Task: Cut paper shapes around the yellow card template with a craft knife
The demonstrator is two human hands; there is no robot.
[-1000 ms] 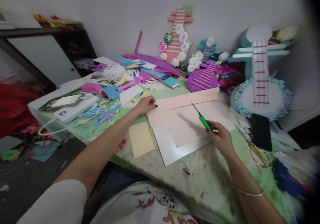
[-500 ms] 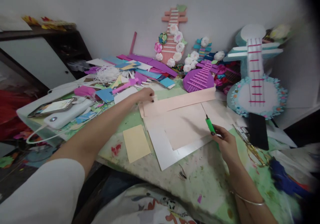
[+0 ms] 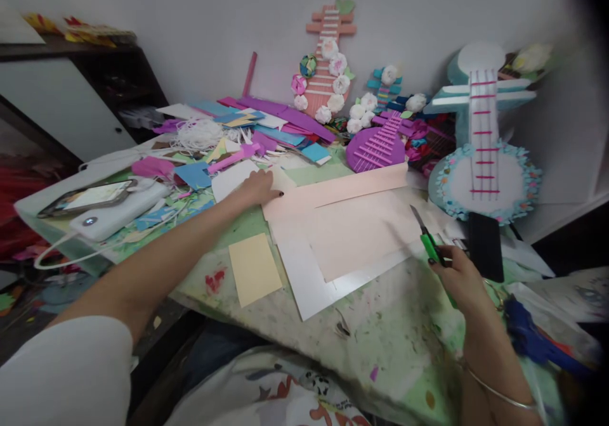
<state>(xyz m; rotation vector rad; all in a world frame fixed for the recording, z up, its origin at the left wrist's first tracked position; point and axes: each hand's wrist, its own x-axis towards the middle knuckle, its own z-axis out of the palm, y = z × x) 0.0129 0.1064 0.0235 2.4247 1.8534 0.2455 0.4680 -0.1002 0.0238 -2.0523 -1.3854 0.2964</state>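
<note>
A large pale pink sheet [image 3: 354,226] lies on the green table [image 3: 390,340], its far edge folded over, with a white card [image 3: 309,283] under it. My left hand [image 3: 257,188] rests flat on the sheet's far left corner, fingers stretched out. My right hand [image 3: 459,277] is closed round a green-handled craft knife [image 3: 428,242], blade pointing up and away, just off the sheet's right edge. A small yellow card [image 3: 254,269] lies to the left of the white one.
Paper scraps and foam strips [image 3: 247,134] pile up at the back left. A phone on a power bank [image 3: 102,207] sits at the left. Foam guitar models [image 3: 483,160] line the wall. A black phone [image 3: 485,245] and scissors lie at the right.
My right hand has drawn the knife back to the right, off the pink sheet. My left hand has shifted left along the folded edge and flattened on the corner.
</note>
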